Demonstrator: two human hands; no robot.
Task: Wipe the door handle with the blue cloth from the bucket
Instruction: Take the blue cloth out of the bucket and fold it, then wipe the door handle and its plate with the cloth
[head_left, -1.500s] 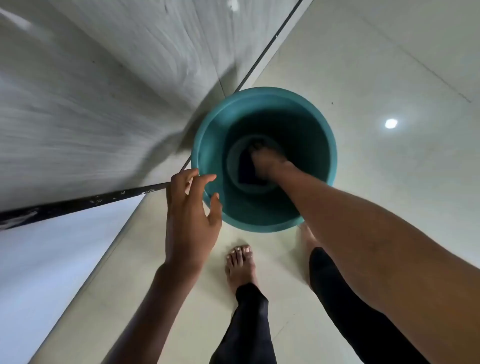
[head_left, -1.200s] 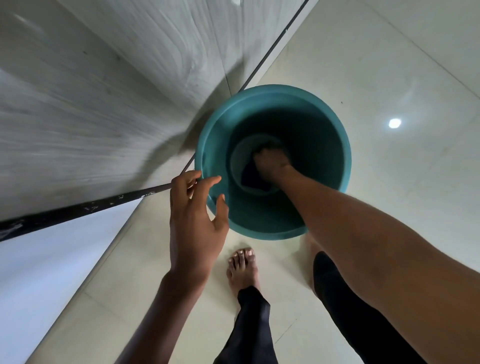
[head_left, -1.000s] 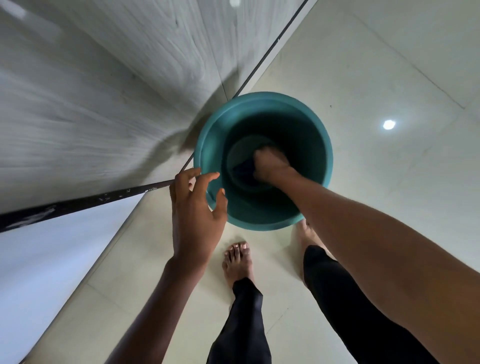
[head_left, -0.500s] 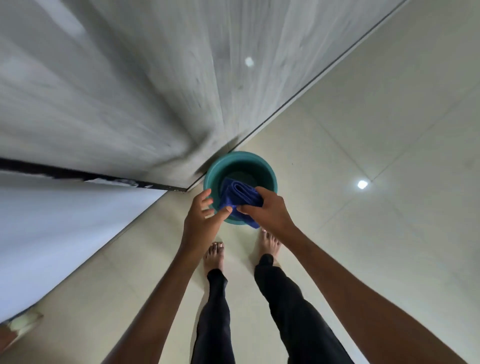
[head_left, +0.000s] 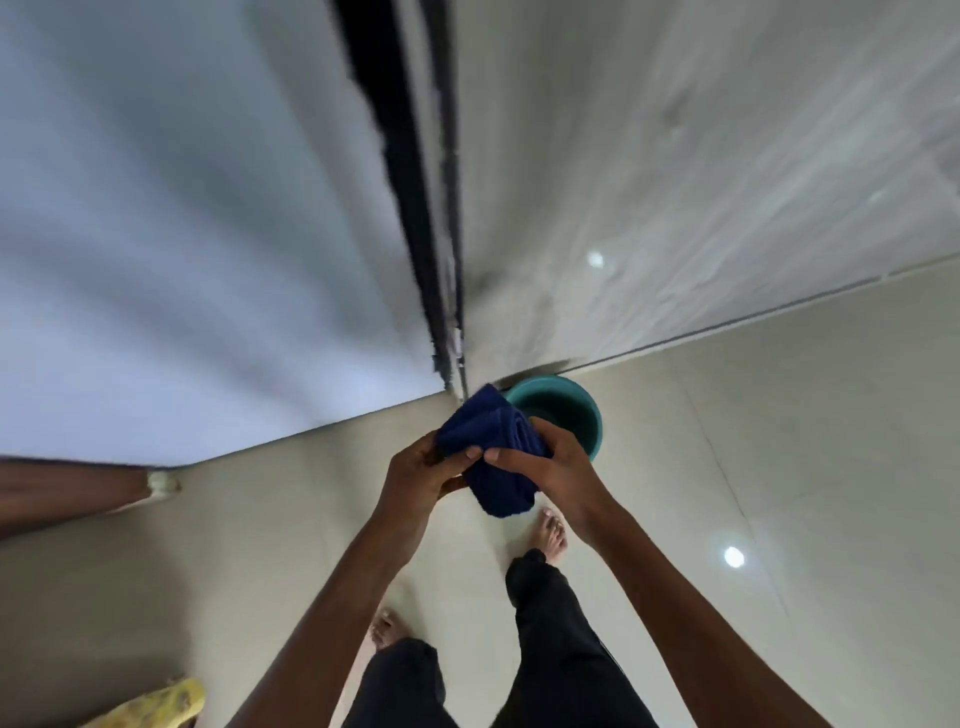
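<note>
Nearest, at the foot of the head view, stand the person's legs in dark trousers (head_left: 561, 639), bare feet on the glossy pale tiled floor (head_left: 779, 467). A yellow patterned slipper-like object (head_left: 156, 704) lies at the lower left corner; what exactly it is cannot be told.

Above the legs, both forearms reach forward and meet. The left hand (head_left: 415, 470) is closed round the left side of the folded dark blue terry cloth (head_left: 493, 447), thumb pressed over its front. The right hand (head_left: 556, 467) grips the cloth's right side, fingers curled round the fold and thumb on top. So the cloth is held between both hands in the air, a thick bundle with its lower end hanging below the fingers.

Just beyond the hands sits the round teal plastic bucket (head_left: 582, 410) on the floor, close against the base of the grey wood-grain door panel (head_left: 675, 182). A dark vertical gap (head_left: 415, 208) divides that panel from a pale blue-white wall surface (head_left: 182, 234). The upper part is motion-blurred, and no door handle shows anywhere.

The risks, as I judge them: the handle must first be found higher up, and a cloth that stays bundled may skate over it rather than wrap it. If the cloth is wet, drips could make the glossy tiles slippery under bare feet. The bucket stands close to the feet, so a step toward the door could knock it.
</note>
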